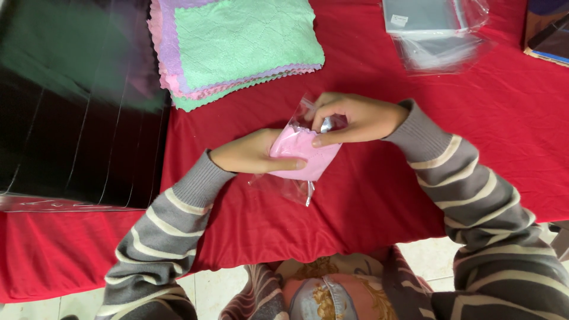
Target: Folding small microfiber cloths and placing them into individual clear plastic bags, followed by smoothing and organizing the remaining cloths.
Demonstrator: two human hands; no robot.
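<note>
A folded pink cloth [299, 155] sits partly inside a clear plastic bag [290, 185] over the red tablecloth [379, 201]. My left hand [252, 153] grips the cloth and bag from the left side, thumb on top. My right hand [355, 117] pinches the bag's upper edge and the cloth from the right. Both sleeves are grey with cream stripes. The bag's lower end hangs loose below the cloth.
A stack of folded cloths [237, 44], green on top with purple and pink beneath, lies at the back. A glossy black sheet [77, 112] covers the left. A pile of clear plastic bags [435, 32] is at the back right. A dark box [548, 29] sits in the far right corner.
</note>
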